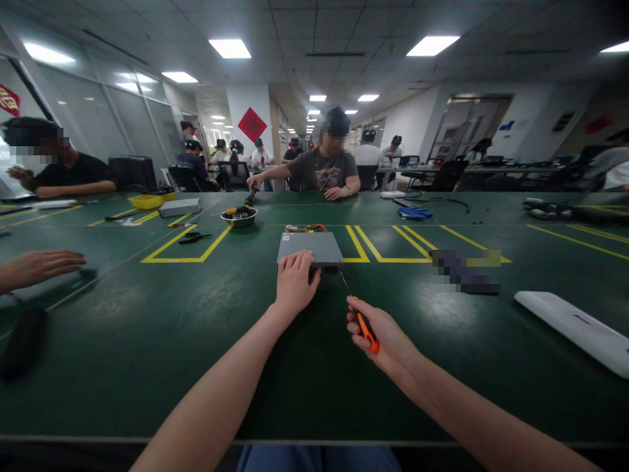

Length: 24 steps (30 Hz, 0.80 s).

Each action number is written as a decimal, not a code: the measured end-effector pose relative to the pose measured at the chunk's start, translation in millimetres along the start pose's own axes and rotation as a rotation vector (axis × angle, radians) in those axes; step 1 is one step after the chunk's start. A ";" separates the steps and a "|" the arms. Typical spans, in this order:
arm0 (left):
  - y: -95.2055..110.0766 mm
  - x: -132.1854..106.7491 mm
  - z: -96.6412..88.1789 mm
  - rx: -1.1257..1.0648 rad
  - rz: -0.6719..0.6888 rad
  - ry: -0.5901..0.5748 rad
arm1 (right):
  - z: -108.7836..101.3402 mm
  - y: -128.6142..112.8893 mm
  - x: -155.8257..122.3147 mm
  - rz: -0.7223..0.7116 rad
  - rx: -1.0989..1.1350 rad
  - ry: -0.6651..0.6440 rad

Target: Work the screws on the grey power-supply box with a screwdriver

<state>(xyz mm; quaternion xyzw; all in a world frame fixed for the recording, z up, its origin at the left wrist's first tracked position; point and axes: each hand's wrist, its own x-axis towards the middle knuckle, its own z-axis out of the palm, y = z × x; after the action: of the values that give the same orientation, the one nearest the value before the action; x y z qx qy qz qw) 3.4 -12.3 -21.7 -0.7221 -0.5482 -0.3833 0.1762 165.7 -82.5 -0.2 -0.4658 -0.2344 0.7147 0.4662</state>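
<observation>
Gray box (320,243), yellow tape (357,244) beside, bowl (239,222) beyond.

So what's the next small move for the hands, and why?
Probably the right hand should align the screwdriver with the near right corner of the box: its tip points there, and the left hand rests on top. Whether the tip touches is too small to tell.

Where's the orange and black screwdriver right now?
In the head view, the orange and black screwdriver is right of centre, held in the person's right grip and pointing toward the near right corner of the grey metal box.
</observation>
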 end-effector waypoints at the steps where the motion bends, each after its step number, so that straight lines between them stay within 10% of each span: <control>1: 0.0 0.0 0.1 -0.002 0.000 0.001 | -1.0 -0.1 0.6 -0.006 -0.002 0.007; 24: 0.3 1.0 -3.6 0.003 -0.001 -0.022 | -10.2 0.0 -6.8 -0.050 0.020 -0.072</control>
<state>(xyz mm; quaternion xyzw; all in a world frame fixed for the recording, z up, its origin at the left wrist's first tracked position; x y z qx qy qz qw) 2.5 -14.2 -18.6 -0.7256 -0.5512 -0.3747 0.1712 175.6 -89.5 -1.7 -0.4290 -0.2555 0.7214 0.4799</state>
